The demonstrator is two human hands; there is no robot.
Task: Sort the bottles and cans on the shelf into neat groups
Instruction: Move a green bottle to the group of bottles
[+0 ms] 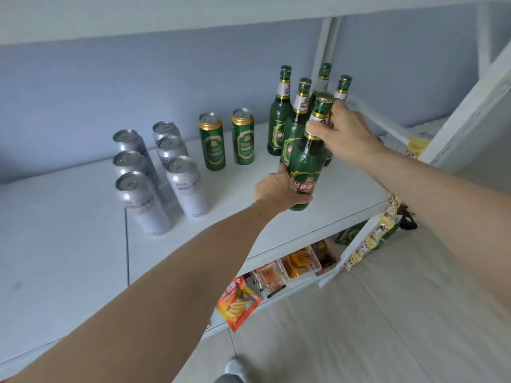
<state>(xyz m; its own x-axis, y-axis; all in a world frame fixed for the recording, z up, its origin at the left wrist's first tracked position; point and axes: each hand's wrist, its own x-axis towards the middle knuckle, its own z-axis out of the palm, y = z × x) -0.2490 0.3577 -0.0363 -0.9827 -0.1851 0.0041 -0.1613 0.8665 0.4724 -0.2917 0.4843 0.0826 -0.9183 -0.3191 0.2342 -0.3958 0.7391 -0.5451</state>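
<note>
- The step in hand looks like placing a green bottle (pixel 307 161) into the bottle group: both hands are on it, and it stands at, or just above, the white shelf (pixel 345 194); whether its base touches I cannot tell.
- The right hand (pixel 341 131) pinches the neck just under the cap, thumb across the neck label, forearm reaching in from the right.
- The left hand (pixel 276 189) cups the lower body from the left, fingers wrapped under and round the base, arm stretched straight from the lower left.
- Just behind the hands stand four more green bottles (pixel 279 125), upright and close together; the held one is the front of that cluster.
- The next move, I judge, calls for settling the bottle level beside its neighbours and letting go without knocking them.
- Left of the left hand stand two green cans (pixel 214 145), and further left six silver cans (pixel 154 172) in two rows.
- Below the hands, a lower shelf holds snack packets (pixel 290 269).
</note>
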